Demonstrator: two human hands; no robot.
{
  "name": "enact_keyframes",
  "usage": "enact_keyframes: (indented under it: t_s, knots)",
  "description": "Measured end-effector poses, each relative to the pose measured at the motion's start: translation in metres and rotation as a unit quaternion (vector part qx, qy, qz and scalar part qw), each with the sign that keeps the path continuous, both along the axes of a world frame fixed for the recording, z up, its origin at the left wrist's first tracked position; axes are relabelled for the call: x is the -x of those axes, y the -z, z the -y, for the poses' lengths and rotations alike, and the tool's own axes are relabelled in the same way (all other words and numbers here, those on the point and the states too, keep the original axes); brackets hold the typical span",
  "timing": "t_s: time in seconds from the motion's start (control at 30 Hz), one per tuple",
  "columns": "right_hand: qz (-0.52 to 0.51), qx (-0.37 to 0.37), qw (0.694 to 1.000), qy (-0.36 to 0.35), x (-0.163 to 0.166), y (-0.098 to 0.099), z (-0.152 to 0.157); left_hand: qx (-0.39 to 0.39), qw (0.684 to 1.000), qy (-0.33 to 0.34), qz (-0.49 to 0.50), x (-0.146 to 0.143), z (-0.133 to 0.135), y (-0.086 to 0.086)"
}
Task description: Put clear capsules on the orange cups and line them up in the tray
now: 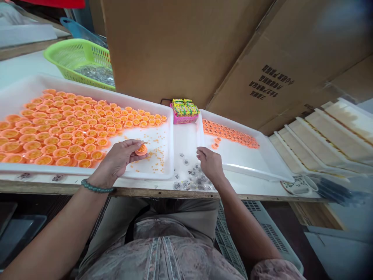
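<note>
My left hand point(120, 156) is closed on a small round orange cup point(141, 150), held over the right part of a large white tray point(170, 163). Small yellow-orange pieces show inside the cup. Rows of similar orange cups point(65, 128) fill the tray's left side, and loose yellow beads point(155, 155) lie scattered under the hand. My right hand point(210, 164) has its fingers pinched together above clear round discs point(198, 179) with dark marks, spread between the two trays. Whether anything sits in that pinch is hidden.
A second white tray point(236, 158) at right holds rows of orange pieces point(230, 133) with dark centres. Between the trays stands a pink basket point(185, 119) of yellow-green packets. Cardboard point(180, 50) rises behind. A green basket point(84, 58) sits back left; stacked white trays point(314, 136) stand right.
</note>
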State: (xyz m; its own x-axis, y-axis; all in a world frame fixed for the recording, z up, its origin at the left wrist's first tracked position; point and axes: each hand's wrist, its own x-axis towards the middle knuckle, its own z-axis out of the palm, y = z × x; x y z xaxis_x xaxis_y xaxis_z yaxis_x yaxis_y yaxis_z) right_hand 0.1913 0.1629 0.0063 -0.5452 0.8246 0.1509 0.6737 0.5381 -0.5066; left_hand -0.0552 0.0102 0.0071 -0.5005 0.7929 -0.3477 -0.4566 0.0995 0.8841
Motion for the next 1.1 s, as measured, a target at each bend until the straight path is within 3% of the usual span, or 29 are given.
enact_keyframes:
  t_s: [0.1,0.2,0.33,0.53,0.63,0.73,0.97,1.1]
  knots:
    - [0.188,-0.077,0.974,-0.097,0.018,0.011,-0.001,0.003,1.0,0.01,0.015,0.001,-0.002,0.001]
    - [0.255,-0.089,0.953,-0.135,0.039,0.028,0.003,0.009,1.0,0.006,0.016,0.001,-0.001,0.001]
    - [0.242,-0.104,0.954,-0.142,0.044,0.037,0.01,0.007,1.0,0.013,0.013,-0.002,0.002,-0.003]
    - [0.205,-0.148,0.951,-0.178,0.023,0.043,0.017,0.002,1.0,0.013,-0.003,-0.005,0.001,-0.005]
    - [0.222,-0.141,0.941,-0.212,0.019,0.047,0.023,0.006,1.0,0.011,-0.008,-0.006,0.0,-0.004]
    - [0.232,-0.122,0.946,-0.192,0.016,0.049,0.025,0.008,1.0,0.006,-0.012,-0.007,0.0,-0.002]
    - [0.151,-0.144,0.946,-0.248,-0.001,0.051,0.029,-0.005,1.0,0.005,-0.025,-0.009,0.0,-0.002]
    - [0.157,-0.171,0.945,-0.229,0.003,0.062,0.034,-0.004,1.0,0.005,-0.026,-0.011,-0.001,-0.005]
